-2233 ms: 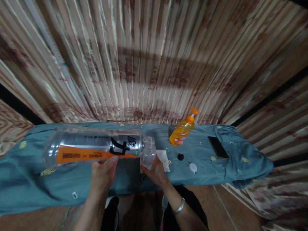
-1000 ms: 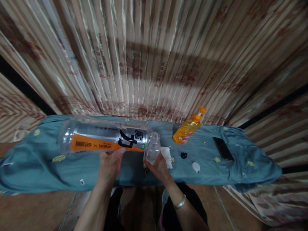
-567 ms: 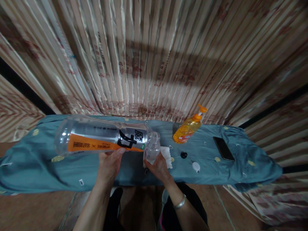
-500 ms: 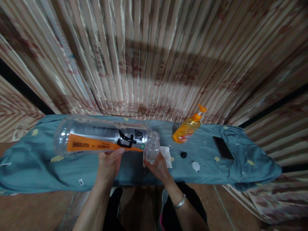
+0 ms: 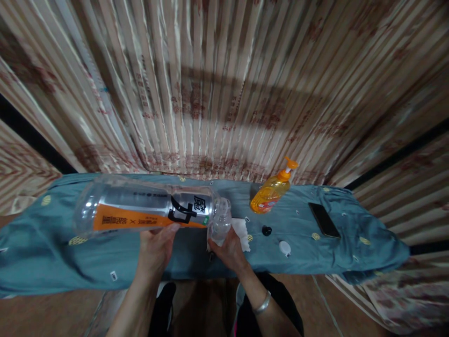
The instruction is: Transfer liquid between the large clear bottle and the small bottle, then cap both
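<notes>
My left hand [image 5: 157, 245] is closed around the underside of a large clear plastic bottle [image 5: 140, 208] with a silver and orange label. The bottle lies almost level, its neck pointing right. A small clear bottle [image 5: 220, 227] stands under that neck, with my right hand [image 5: 229, 248] closed around its lower right side. The mouths of the two bottles meet or nearly meet; I cannot tell whether liquid runs between them. Beneath the small bottle is a white tissue [image 5: 241, 234].
An orange pump bottle [image 5: 269, 194] stands to the right. A black cap [image 5: 267, 230], a white round lid [image 5: 285, 248] and a dark phone [image 5: 324, 220] lie on the green-blue cloth [image 5: 189, 262]. Stacked striped cardboard [image 5: 210, 93] rises behind it.
Both hands keep their hold on the bottles, which stay mouth to mouth. The whole view has shifted slightly; the large bottle's base end sits a little lower in the picture.
</notes>
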The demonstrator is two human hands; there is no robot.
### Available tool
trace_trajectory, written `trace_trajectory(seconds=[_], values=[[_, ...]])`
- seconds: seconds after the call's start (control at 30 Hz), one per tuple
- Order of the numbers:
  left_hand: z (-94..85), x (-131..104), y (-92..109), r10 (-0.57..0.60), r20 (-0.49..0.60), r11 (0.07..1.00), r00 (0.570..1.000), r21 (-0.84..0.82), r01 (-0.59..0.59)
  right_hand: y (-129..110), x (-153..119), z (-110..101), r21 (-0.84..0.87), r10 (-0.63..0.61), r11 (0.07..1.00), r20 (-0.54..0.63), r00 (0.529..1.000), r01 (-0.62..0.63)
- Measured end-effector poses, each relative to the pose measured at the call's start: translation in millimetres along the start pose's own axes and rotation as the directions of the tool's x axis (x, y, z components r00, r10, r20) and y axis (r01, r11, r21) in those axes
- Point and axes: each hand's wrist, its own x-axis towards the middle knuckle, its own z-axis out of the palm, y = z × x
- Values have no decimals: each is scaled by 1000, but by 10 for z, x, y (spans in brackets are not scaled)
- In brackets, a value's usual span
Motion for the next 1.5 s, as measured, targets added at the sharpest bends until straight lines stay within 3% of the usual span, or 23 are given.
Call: trace_trajectory(seconds=[0.27, 0.73, 1.0, 1.5], values=[[19, -9, 20, 52, 28, 998, 998, 39, -53, -17, 15, -17, -11, -23, 1000, 26, 999, 23], [-7, 12, -14, -5, -35, 999, 999, 37, 6, -6, 5, -2, 6, -15, 1000, 10, 1000, 15], [8, 9, -9, 48, -8, 999, 999, 13, -48, -9, 2, 4, 13, 6, 1000, 2, 1000, -6], [-1, 5, -20, 17, -10, 999, 1000, -31, -18, -25, 11, -5, 20, -14, 1000, 3, 1000, 14]])
